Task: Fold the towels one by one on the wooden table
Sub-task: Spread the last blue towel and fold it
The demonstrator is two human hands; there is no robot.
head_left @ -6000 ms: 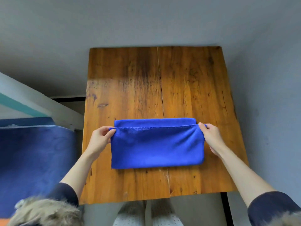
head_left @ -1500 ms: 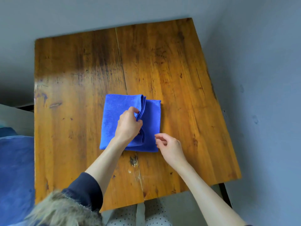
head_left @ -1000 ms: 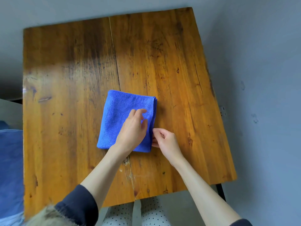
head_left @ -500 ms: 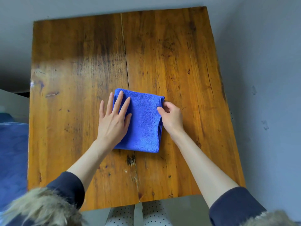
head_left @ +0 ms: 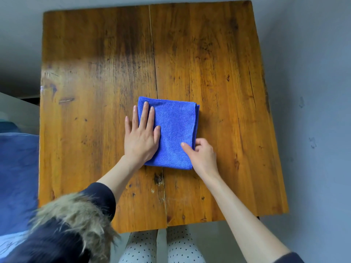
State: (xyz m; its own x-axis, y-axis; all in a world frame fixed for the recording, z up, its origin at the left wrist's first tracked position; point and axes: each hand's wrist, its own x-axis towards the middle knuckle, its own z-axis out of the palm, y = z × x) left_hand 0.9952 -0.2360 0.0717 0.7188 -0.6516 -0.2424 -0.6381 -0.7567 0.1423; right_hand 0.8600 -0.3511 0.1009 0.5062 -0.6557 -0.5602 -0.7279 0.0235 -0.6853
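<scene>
No writing can be read anywhere. Near the middle of the wooden desk lies the folded blue towel. The right hand pinches its near right edge, thumb on top, its grip closed on the cloth. Farther left, the left hand presses flat, fingers straight, half on towel, half on desk.

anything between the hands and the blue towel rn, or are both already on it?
Nothing visible stands in the way. The left hand lies flat, fingers straight, on the left part of the blue towel. The right hand is at the towel's near right edge, thumb on top and fingers curled at the edge. The wooden table around the towel shows nothing else.
</scene>
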